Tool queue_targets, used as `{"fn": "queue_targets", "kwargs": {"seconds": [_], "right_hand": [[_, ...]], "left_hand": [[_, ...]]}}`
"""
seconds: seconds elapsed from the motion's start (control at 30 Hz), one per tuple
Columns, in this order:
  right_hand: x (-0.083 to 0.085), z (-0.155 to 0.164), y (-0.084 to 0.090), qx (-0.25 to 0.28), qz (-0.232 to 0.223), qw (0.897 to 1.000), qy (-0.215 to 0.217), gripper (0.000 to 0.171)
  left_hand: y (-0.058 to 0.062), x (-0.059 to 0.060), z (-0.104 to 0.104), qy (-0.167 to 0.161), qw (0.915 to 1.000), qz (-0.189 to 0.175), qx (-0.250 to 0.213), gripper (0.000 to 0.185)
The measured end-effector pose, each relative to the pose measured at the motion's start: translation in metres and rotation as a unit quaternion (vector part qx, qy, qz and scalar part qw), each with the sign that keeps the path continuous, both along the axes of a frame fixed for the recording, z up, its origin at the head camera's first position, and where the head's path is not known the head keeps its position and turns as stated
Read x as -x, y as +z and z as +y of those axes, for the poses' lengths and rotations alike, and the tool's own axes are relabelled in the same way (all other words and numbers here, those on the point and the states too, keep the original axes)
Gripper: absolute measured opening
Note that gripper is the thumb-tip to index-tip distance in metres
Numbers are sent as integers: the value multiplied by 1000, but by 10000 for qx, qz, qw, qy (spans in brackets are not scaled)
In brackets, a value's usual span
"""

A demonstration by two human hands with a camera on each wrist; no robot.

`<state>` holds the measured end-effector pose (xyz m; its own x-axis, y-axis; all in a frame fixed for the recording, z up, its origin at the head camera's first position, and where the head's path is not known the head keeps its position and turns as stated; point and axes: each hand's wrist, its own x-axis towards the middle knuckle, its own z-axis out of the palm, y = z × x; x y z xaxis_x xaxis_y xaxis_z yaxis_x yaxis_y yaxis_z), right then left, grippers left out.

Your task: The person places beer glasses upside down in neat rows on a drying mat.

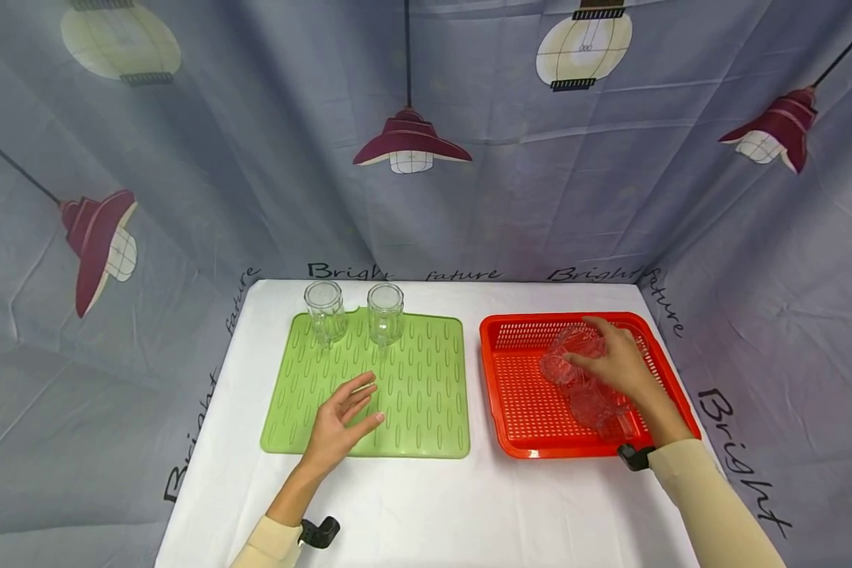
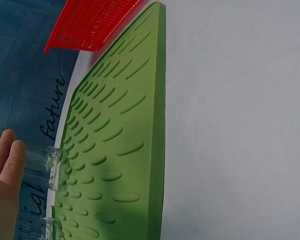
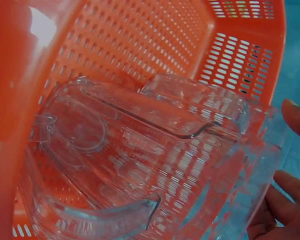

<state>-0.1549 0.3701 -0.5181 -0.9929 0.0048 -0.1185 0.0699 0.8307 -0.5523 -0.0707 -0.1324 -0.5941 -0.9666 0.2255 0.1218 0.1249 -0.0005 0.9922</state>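
Resting on one green mat (image 1: 397, 394), left hand (image 1: 341, 422) fingers relaxed, two upright mugs (image 1: 324, 312), right hand (image 1: 621, 363) fingers gripping tray (image 1: 518, 442) mug (image 1: 575, 355)

The left hand (image 1: 341, 422) lies flat with fingers (image 1: 360, 392) spread and straight, while the right hand (image 1: 621, 363) reaches forward, fingers curled in a grip.

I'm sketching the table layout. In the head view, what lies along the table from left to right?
Left hand over the green mat → two clear glass mugs at the mat's far edge → red basket → right hand on the clear glass mugs in the basket.
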Motion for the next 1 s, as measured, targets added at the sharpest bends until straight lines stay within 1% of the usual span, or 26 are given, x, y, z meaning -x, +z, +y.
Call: {"fn": "queue_targets", "kwargs": {"seconds": [0.13,0.23,0.37,0.57,0.77,1.0], "right_hand": [[-1,-2,-2,-152,-11,9997,204,90],[-2,-3,-2,-245,-45,9992,312,90],[-2,-4,-3,-333,-96,9988,358,91],[-2,-4,-3,-325,-43,9988,355,91],[-5,-4,-7,-362,240,9987,274,87],[-10,-9,-2,-312,437,9984,192,87]], "left_hand": [[1,-1,1,-18,10000,-22,-34,73],[1,-1,2,-4,10000,-33,-59,73],[0,-2,2,22,10000,-48,-59,72],[-1,-4,2,-5,9999,-87,-76,73],[-1,-6,4,-30,10000,-37,-41,72],[-2,-6,4,-74,10000,-5,-50,73]]}}
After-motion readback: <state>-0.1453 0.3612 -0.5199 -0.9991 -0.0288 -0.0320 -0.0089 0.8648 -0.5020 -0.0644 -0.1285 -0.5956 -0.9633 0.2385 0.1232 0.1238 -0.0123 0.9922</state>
